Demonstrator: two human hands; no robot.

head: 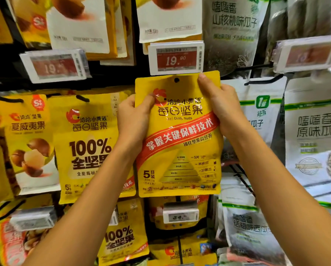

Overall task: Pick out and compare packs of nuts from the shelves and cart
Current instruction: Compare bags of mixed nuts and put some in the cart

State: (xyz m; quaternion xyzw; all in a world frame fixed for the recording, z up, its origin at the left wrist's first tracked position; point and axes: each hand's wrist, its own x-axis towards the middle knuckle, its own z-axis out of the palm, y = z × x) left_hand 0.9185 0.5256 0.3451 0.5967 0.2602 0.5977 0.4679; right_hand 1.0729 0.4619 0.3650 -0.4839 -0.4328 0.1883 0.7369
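Observation:
A yellow "Daily Nuts" pack point(180, 150) with a red diagonal band is held upright in front of the shelf, at centre. My left hand point(134, 118) grips its upper left edge, thumb on the front. My right hand point(220, 106) grips its upper right edge, fingers reaching to the top near the hang hole. Behind the pack, its peg is hidden. To the left hangs a similar yellow "100%" nut pack point(88, 146), and further left a macadamia pack point(30, 141).
Price tags point(176, 58) reading 19.90 stick out on pegs above the pack, another tag point(180, 215) sits below it. White and green sunflower-seed bags point(312, 131) hang on the right. More yellow nut packs point(122, 233) fill the lower rows.

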